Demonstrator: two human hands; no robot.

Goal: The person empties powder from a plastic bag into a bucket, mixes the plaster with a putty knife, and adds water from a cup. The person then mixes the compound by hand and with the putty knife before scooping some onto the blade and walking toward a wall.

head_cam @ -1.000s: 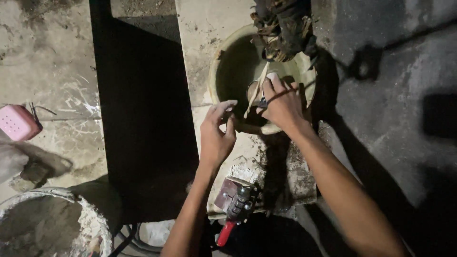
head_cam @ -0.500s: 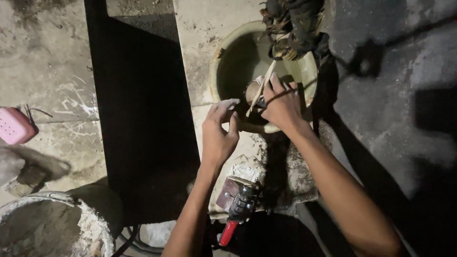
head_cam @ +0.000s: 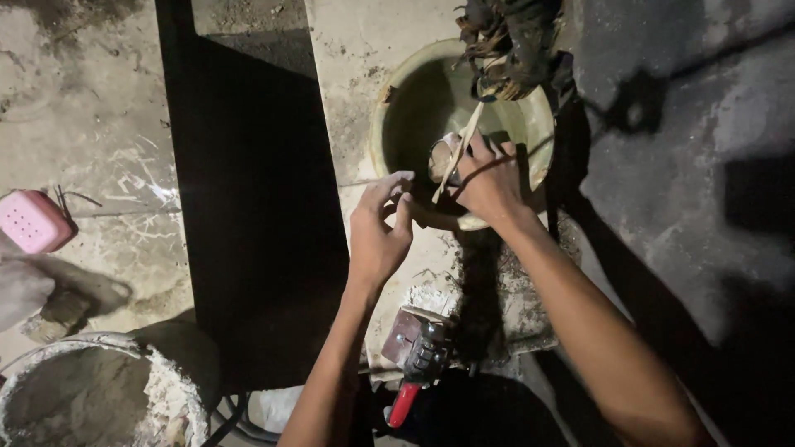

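Note:
My right hand is closed around a small pale roll or spool just above the near rim of a round yellowish bowl. A flat pale strip runs from the roll up to a dark tangled bundle hanging over the bowl's far side. My left hand is beside it to the left, thumb and forefinger pinched on a thin line that stretches left across the slab. What the line is made of I cannot tell.
The bowl sits on a pale stone slab. A power tool with a red handle lies at the slab's near end. A mortar-crusted bucket is at the bottom left, a pink box at the left edge. Dark gap beside the slab.
Both hands have stayed over the bowl's near rim. The left hand's fingers have closed onto the thin line and drawn slightly back from the right hand.

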